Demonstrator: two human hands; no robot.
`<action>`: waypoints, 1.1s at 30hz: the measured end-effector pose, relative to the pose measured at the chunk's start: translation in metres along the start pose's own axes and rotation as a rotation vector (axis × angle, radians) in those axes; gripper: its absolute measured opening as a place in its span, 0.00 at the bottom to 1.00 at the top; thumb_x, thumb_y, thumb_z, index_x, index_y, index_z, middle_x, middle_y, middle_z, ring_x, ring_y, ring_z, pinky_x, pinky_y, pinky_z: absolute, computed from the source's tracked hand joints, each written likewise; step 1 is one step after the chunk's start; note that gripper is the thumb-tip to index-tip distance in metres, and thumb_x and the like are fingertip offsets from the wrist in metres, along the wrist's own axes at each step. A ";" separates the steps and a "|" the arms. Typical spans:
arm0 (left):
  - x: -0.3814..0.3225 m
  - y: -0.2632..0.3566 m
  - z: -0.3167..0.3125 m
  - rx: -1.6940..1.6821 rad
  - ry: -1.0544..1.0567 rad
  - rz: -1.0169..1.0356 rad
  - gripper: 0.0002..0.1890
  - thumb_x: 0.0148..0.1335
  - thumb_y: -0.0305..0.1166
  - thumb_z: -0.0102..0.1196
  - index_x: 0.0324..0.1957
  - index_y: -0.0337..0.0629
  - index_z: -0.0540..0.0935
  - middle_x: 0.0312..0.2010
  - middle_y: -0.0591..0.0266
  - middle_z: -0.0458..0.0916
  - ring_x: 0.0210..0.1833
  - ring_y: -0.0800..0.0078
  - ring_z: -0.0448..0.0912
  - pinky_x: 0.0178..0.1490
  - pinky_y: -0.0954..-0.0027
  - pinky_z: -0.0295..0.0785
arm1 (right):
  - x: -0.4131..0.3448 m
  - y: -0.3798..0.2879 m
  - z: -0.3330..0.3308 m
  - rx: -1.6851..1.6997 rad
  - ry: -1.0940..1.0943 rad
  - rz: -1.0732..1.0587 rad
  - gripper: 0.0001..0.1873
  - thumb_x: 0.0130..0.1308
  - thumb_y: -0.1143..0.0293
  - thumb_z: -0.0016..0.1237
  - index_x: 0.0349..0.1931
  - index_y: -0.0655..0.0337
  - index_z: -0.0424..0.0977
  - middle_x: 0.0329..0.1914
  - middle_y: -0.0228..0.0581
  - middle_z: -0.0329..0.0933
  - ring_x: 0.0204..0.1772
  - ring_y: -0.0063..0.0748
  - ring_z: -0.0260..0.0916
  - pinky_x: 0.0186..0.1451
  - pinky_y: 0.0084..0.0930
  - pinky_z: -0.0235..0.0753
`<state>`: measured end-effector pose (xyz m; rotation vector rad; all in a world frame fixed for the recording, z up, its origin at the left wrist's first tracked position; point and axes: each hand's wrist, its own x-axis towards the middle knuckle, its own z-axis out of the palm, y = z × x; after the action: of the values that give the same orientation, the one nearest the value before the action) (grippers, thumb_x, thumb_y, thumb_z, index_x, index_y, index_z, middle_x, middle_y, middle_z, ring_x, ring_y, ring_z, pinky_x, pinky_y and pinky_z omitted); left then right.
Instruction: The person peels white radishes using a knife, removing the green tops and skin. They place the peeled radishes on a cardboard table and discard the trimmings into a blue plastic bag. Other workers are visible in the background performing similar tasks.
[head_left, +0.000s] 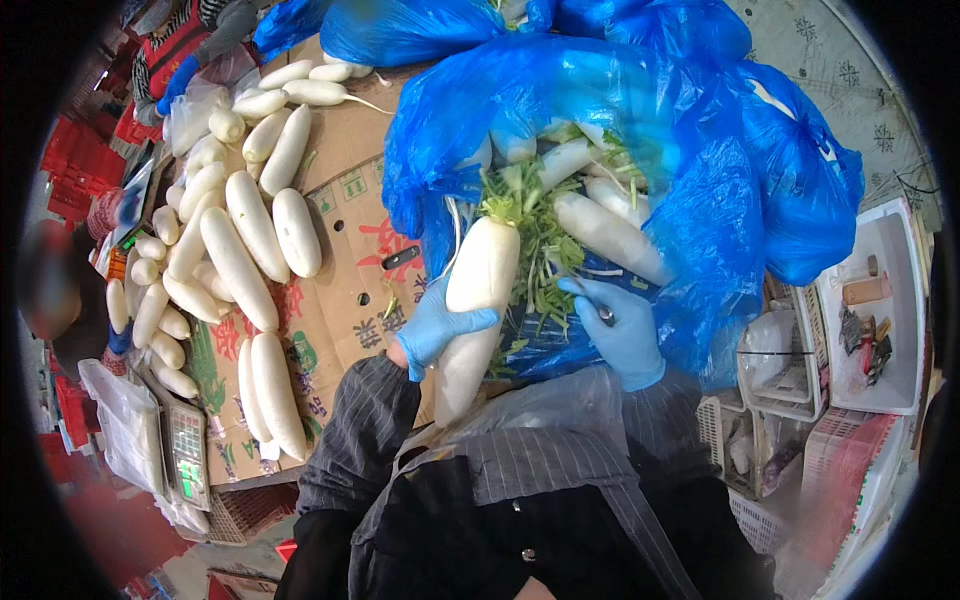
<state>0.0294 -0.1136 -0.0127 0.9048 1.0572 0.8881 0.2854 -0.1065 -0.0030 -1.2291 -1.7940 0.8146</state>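
My left hand (448, 322), in a light blue glove, grips a large white daikon radish (480, 277) around its middle. The daikon slants, its trimmed green crown pointing away from me and its tip close to my apron. My right hand (621, 330), gloved the same, is closed around a small dark-handled tool (606, 315); its blade is too blurred to identify. Cut green leaves (551, 259) lie between the hands, on an opened blue plastic bag (525, 82). More daikons (611, 229) lie inside that bag, just beyond my right hand.
Several leafless daikons (240, 225) are piled on flattened printed cardboard (352, 285) at the left. A digital scale (186, 450) stands by the near left edge. Plastic crates (787, 367) and a white foam box (907, 300) are at right. Other people's blue-gloved hands (178, 84) show at far left.
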 end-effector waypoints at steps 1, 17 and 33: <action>-0.003 0.001 0.002 0.050 0.008 0.031 0.52 0.45 0.37 0.74 0.69 0.35 0.58 0.64 0.54 0.67 0.65 0.67 0.66 0.67 0.66 0.62 | 0.005 -0.004 0.003 -0.068 0.026 -0.131 0.15 0.58 0.79 0.54 0.47 0.57 0.80 0.24 0.37 0.76 0.24 0.27 0.73 0.27 0.23 0.71; -0.029 -0.002 0.011 0.350 0.016 0.191 0.47 0.40 0.37 0.76 0.63 0.36 0.65 0.55 0.57 0.74 0.57 0.70 0.72 0.60 0.67 0.68 | 0.034 -0.028 0.000 -0.342 -0.150 -0.217 0.07 0.56 0.72 0.53 0.37 0.56 0.79 0.28 0.44 0.78 0.30 0.48 0.76 0.32 0.38 0.75; -0.004 0.019 -0.006 -1.004 -0.247 0.577 0.41 0.62 0.65 0.47 0.65 0.43 0.63 0.58 0.55 0.73 0.57 0.60 0.75 0.56 0.54 0.75 | 0.001 -0.028 0.029 0.746 -0.715 0.318 0.47 0.56 0.41 0.59 0.66 0.67 0.60 0.53 0.43 0.75 0.44 0.26 0.72 0.49 0.23 0.72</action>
<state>0.0198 -0.1093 0.0043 0.4167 0.0338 1.5328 0.2482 -0.1162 0.0069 -0.7522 -1.5331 2.0784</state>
